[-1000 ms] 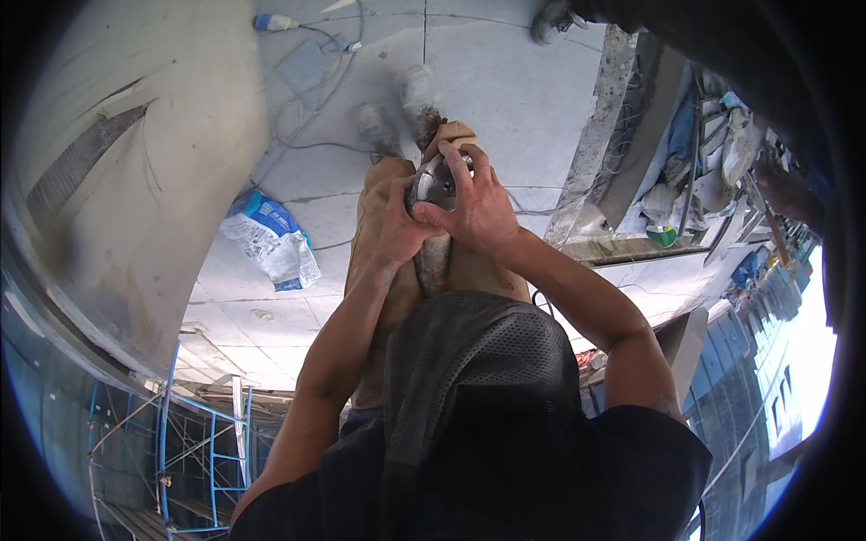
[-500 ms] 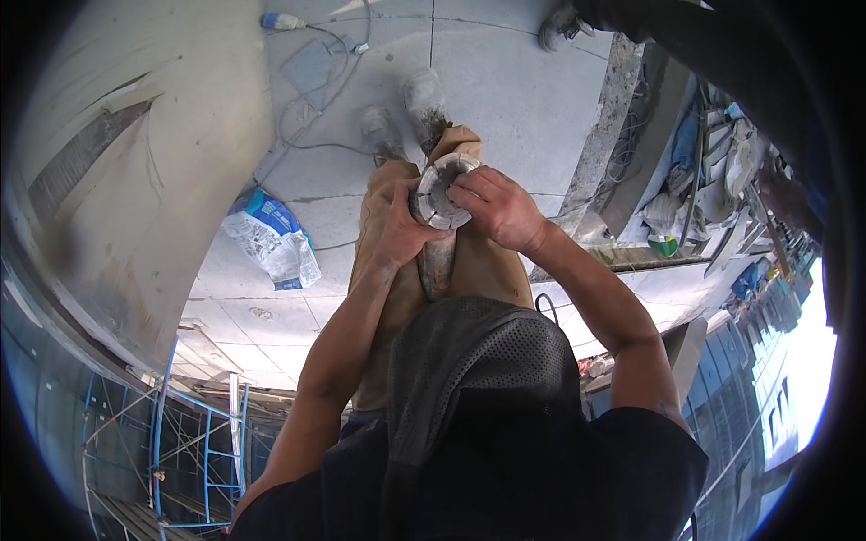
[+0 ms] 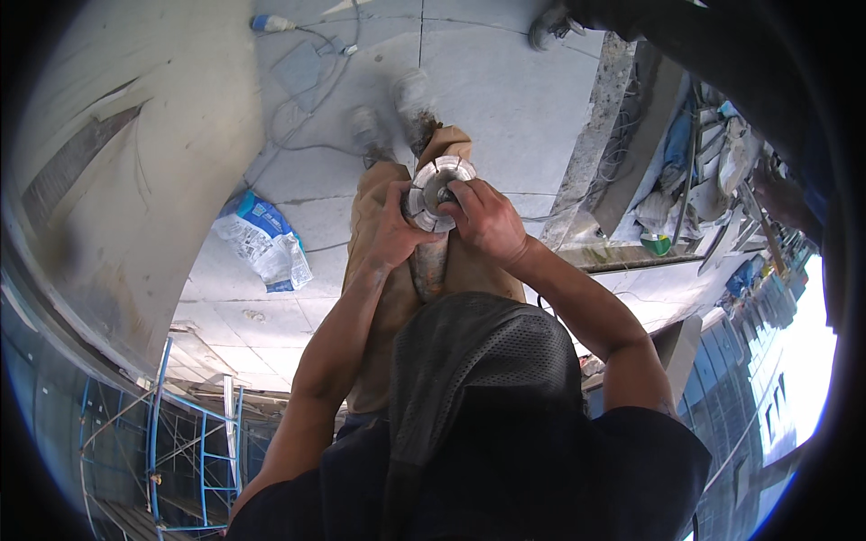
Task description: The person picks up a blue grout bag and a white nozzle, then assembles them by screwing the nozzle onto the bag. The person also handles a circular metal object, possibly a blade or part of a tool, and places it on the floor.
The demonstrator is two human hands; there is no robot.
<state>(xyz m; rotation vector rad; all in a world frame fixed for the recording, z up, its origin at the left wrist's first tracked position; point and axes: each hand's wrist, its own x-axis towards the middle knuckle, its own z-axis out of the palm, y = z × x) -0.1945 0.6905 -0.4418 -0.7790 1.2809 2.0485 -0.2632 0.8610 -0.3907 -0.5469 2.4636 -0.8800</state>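
A round metal cutting disc [image 3: 418, 200] with slots around its rim faces up between my knees, on what looks like an angle grinder. The tool's dusty cylindrical body [image 3: 431, 270] lies between my thighs. My left hand [image 3: 394, 227] grips the left edge of the disc, thumb along its near side. At the disc's centre, the bent fingers of my right hand [image 3: 488, 221] close on a small dark nut [image 3: 446, 193]. That hand partly covers the disc's right side.
A blue-and-white plastic bag [image 3: 266, 242] lies on the floor to the left. A cable with a blue plug [image 3: 271, 22] runs past my feet. Another person's shoe [image 3: 548, 27] is at the far right, near piled debris [image 3: 713, 171]. Blue scaffolding [image 3: 203, 451] stands at lower left.
The disc looks slightly turned, and my right fingers have curled closer over its centre. My left hand keeps its hold. The whole view has shifted a little.
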